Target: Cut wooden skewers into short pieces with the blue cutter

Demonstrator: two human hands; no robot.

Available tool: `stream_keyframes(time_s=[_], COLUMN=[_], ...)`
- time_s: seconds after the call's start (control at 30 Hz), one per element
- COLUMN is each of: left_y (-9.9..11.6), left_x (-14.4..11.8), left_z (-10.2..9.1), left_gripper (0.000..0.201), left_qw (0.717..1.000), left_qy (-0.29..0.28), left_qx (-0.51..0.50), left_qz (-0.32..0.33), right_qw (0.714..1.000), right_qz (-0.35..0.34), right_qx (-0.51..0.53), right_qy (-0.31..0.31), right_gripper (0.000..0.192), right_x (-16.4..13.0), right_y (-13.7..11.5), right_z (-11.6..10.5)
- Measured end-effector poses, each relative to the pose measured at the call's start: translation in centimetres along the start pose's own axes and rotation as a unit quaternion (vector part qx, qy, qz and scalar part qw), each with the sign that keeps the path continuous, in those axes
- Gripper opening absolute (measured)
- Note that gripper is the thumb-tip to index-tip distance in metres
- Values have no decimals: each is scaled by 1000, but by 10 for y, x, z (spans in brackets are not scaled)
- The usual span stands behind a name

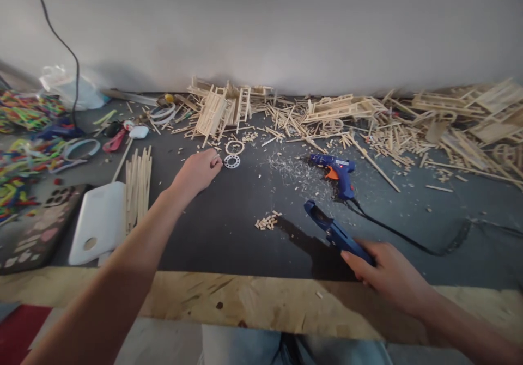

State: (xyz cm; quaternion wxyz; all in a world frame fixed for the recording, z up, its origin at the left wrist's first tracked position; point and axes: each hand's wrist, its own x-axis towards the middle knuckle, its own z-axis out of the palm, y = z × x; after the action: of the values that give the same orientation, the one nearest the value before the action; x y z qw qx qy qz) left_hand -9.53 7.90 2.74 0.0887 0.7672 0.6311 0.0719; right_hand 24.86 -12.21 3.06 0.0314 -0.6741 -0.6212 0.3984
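Note:
My left hand [200, 168] is stretched out over the dark mat with its fingers curled together. What they hold, if anything, is hidden. Just right of its fingertips lie a white ring with small holes [232, 162] and a pale wooden ring [235, 147]. My right hand [382, 269] grips a long blue hand tool [333, 231] above the mat near the front edge. The tool's head, with a dark slot in it, points up and left. Short cut stick pieces [267, 221] lie in a small heap left of the tool.
A blue glue gun [337, 171] lies beyond the tool, its cord [402, 239] running right. Stick structures [212, 111] and loose sticks line the wall. At left are a bundle of sticks [138, 185], a white power bank [98, 220], a phone [44, 223] and colourful pieces [20, 163].

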Motion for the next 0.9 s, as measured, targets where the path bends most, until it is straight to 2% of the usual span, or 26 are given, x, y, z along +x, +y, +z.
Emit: stream_keyframes(time_s=[0.1, 0.17, 0.3, 0.4, 0.67, 0.83, 0.9], left_y=[2, 2, -3, -6, 2, 4, 4], left_x=[4, 7, 15, 28, 57, 62, 62], left_z=[0, -2, -7, -8, -3, -4, -4], left_gripper=[14, 15, 19, 17, 9, 7, 6], left_qw=[999, 999, 998, 996, 995, 995, 994], left_qy=[-4, 0, 56, 78, 86, 73, 61], left_qx=[45, 38, -22, -24, 25, 13, -20], left_qz=[-4, -8, -25, -34, -48, -69, -85], right_qw=[1000, 1000, 999, 999, 997, 996, 996], right_qz=[8, 12, 16, 12, 14, 17, 16], right_qx=[9, 21, 37, 40, 70, 76, 76], right_qy=[-13, -16, -20, -17, -26, -36, -38], right_gripper=[39, 39, 40, 41, 38, 38, 38], right_x=[1, 1, 0, 1, 1, 2, 2], right_y=[0, 2, 6, 8, 7, 7, 7], right_z=[-1, -1, 0, 0, -1, -1, -1])
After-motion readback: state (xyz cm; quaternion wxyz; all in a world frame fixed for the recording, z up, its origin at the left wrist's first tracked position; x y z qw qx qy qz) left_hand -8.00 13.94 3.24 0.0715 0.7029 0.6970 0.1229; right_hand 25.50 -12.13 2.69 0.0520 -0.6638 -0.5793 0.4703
